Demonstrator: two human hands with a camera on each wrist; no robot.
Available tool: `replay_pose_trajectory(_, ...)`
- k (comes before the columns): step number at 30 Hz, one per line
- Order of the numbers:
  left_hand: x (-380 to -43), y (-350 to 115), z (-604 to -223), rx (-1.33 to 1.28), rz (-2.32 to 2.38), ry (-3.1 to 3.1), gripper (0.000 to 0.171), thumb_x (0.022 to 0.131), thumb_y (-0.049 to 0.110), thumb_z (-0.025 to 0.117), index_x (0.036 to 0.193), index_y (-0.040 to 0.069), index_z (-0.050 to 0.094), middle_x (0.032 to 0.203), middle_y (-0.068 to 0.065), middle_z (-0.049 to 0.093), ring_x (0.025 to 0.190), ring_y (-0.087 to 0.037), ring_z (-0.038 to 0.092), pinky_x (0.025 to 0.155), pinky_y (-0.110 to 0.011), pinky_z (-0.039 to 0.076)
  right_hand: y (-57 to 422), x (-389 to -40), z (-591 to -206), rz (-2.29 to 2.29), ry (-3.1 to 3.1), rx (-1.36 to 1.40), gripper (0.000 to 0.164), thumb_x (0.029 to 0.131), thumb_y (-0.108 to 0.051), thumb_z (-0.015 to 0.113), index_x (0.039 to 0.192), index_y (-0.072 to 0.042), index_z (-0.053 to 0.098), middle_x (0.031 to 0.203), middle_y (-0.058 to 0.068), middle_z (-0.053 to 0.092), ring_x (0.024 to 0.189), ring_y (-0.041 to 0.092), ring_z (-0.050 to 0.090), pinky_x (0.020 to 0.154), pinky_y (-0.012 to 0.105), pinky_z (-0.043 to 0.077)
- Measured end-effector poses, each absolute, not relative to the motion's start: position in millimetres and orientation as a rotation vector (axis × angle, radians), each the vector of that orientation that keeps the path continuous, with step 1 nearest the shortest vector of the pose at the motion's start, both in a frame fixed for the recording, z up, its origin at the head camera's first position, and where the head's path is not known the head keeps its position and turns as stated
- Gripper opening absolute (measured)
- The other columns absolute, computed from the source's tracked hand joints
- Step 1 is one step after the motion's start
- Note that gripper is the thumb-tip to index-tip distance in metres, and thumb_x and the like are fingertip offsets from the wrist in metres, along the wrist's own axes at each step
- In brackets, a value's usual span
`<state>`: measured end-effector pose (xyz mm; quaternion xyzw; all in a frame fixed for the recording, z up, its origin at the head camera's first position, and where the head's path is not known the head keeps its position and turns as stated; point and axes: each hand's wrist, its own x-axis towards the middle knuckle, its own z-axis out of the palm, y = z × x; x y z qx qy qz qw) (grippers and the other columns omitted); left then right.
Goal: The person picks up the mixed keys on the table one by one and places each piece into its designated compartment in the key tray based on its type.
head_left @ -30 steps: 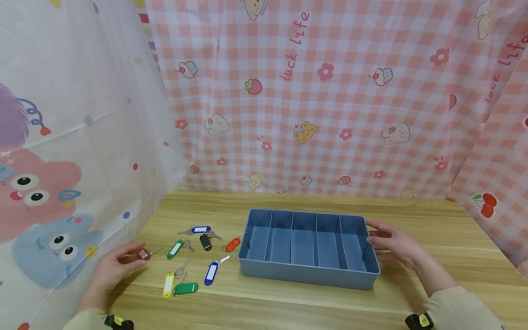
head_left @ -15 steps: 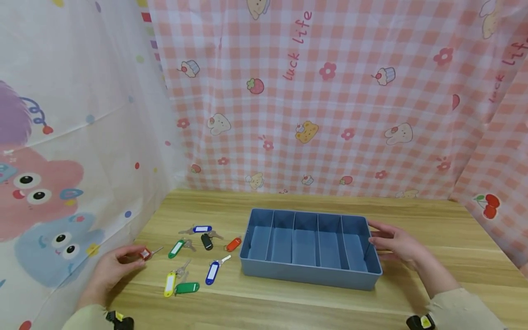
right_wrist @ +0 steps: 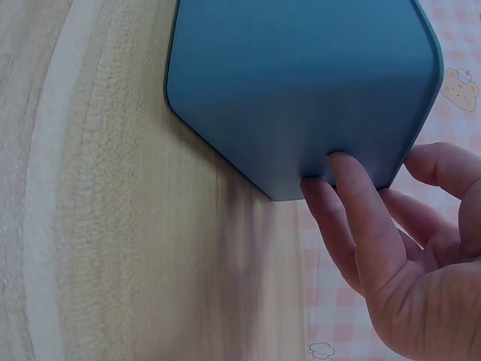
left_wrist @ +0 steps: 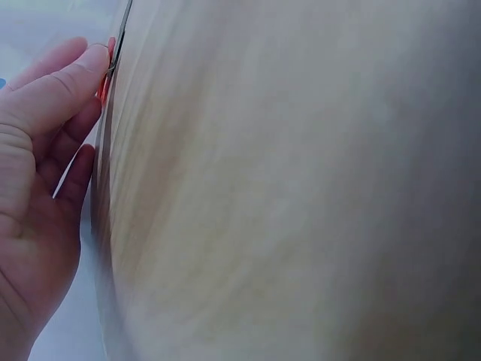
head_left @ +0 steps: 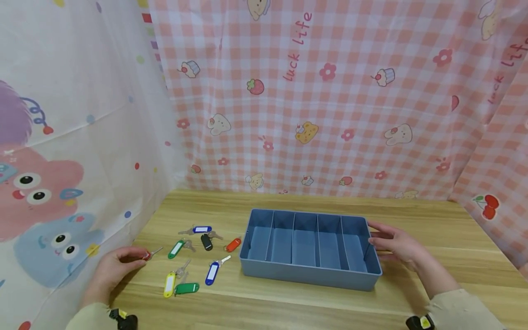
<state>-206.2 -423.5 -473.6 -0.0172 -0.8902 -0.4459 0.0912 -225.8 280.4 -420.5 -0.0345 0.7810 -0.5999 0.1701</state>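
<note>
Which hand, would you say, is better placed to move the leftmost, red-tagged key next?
Probably the left hand: it pinches the red-tagged key, whereas the right hand is well away, touching the blue tray's right end.

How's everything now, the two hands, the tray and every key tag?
Left hand: pinching the red tag.
Red tag: held.
Right hand: touching the tray.
Tray: upright, open-topped.
Yellow tag: flat.
Orange tag: flat.
Black tag: flat.
Near blue tag: flat.
Far blue tag: flat.
Near green tag: flat.
Far green tag: flat.
</note>
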Motion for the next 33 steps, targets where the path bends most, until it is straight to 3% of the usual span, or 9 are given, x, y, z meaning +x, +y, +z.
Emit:
replay_pose_trajectory(5,-206,-422,-474,-0.008,-1.324,-2.636,0.021,0.082,-0.003,0.077,0.1,-0.012,0.071,0.088,-0.007,0.074,0.077,0.0,0.064,0.069,-0.014,0.049,280,-225,-422,-1.705,2.216,-0.09,0.072,0.099,-0.011,0.06,0.154,0.006,0.015,0.146,0.042,0.029,0.112,0.03,0.059,0.087,0.045,0.054)
replay_pose_trajectory(12,-204,-421,-471,0.042,-1.232,-2.683,0.018,0.083,0.004,0.079,0.095,-0.007,0.074,0.091,-0.013,0.073,0.077,0.002,0.061,0.07,-0.012,0.047,280,-226,-422,-1.718,2.209,-0.092,0.074,0.099,-0.012,0.061,0.153,0.007,0.016,0.145,0.041,0.031,0.11,0.029,0.06,0.087,0.045,0.054)
replay_pose_trajectory(20,-207,-417,-469,0.035,-1.185,-2.691,0.016,0.082,0.008,0.081,0.092,-0.004,0.075,0.088,-0.007,0.073,0.077,0.002,0.06,0.07,-0.012,0.046,280,-225,-420,-1.71,2.212,-0.091,0.072,0.099,-0.011,0.06,0.153,0.007,0.015,0.145,0.042,0.03,0.109,0.028,0.06,0.087,0.046,0.055)
replay_pose_trajectory(33,-210,-410,-461,0.067,-1.304,-2.642,0.017,0.085,0.005,0.077,0.097,-0.007,0.073,0.09,-0.008,0.074,0.08,0.001,0.06,0.071,-0.015,0.048,281,-226,-420,-1.718,2.204,-0.09,0.07,0.1,-0.008,0.058,0.153,0.007,0.015,0.145,0.041,0.032,0.108,0.027,0.06,0.087,0.046,0.054)
